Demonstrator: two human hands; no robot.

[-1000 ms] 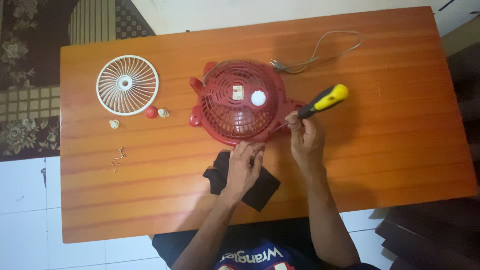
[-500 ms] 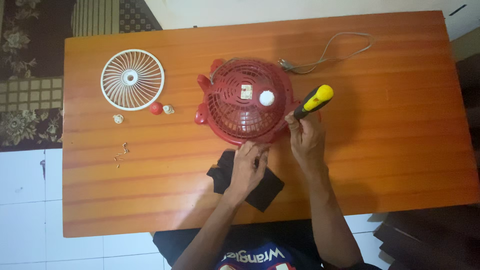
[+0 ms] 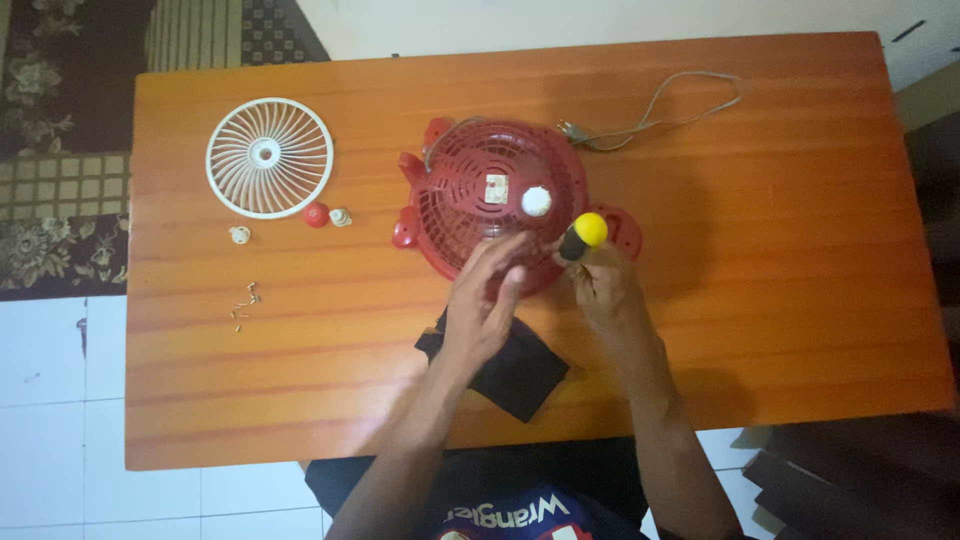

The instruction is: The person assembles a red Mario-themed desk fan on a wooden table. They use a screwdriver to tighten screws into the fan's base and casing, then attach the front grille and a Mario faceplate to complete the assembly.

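A red fan housing (image 3: 490,195) lies grille-up in the middle of an orange wooden table (image 3: 780,250). My right hand (image 3: 600,285) grips a black and yellow screwdriver (image 3: 580,235), held nearly upright at the housing's near right edge. My left hand (image 3: 485,295) hovers over the housing's near rim with fingers spread and holds nothing. A black cloth (image 3: 515,370) lies under my left wrist. The screwdriver's tip is hidden by my hand.
A white round fan grille (image 3: 269,157) lies at the table's far left. Near it sit a red knob (image 3: 317,215), two small cream parts (image 3: 240,235) and several loose screws (image 3: 245,303). A grey power cord (image 3: 655,105) curls at the back right. Patterned carpet and white tiles lie left.
My right hand has tipped the screwdriver from slanted to nearly upright over the housing's edge. My left hand rose from the near rim up onto the grille, fingers opening.
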